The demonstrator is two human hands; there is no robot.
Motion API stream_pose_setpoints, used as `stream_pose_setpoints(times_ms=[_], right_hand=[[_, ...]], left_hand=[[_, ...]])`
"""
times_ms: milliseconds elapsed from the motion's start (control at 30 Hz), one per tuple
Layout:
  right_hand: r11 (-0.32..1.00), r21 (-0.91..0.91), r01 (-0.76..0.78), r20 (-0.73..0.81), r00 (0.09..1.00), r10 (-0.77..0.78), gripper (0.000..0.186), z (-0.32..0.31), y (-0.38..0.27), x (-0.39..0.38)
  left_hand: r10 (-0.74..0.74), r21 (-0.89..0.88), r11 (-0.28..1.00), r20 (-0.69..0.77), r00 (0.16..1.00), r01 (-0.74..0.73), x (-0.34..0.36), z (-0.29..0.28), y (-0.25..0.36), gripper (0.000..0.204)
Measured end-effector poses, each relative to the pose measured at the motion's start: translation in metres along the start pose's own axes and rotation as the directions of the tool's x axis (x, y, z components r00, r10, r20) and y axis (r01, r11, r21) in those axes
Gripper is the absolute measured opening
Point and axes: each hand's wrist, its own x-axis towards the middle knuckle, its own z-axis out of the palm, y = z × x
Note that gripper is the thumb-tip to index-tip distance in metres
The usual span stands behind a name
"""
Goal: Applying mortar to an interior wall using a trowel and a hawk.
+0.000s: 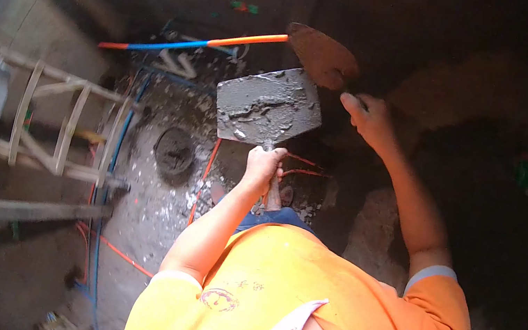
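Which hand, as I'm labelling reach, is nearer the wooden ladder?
Left. The left hand is right of the wooden ladder; the right hand, holding the trowel, is farther right.

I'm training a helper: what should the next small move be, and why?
Probably bring the trowel in the right hand onto the mortar and scoop some: the left hand holds the loaded board, while the trowel's visible face shows no lump and is near the board's far edge.
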Motion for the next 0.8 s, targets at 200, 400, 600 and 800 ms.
stream_pose_setpoints(times_ms=[200, 400, 600, 800], right_hand=[[0.946, -0.112, -0.305, 0.235, 0.917, 0.323, 0.046, 0.047, 0.111, 0.024], [0.994, 0.074, -0.077, 0.704, 0.710, 0.003, 0.039, 0.195, 0.169, -0.020], [0.817, 0.325, 0.476, 0.730, 0.422, -0.537, 0.024, 0.285, 0.170, -0.005], [-0.028, 0.579, -0.815, 0.319, 0.258, -0.912, 0.036, 0.184, -0.062, -0.027]], left_hand=[[-0.069, -0.436, 0.900, -0.104, 0.992, 0.017, 0.037, 0.009, -0.048, 0.015], [-0.137, -0.745, 0.663, -0.218, 0.966, -0.075, 0.097, 0.026, -0.078, 0.012], [-0.021, -0.626, 0.669, -0.555, 0.832, -0.401, 0.177, -0.062, -0.156, 0.017], [-0.224, -0.512, 0.836, -0.648, 0.728, -0.198, 0.101, -0.200, -0.187, 0.020]])
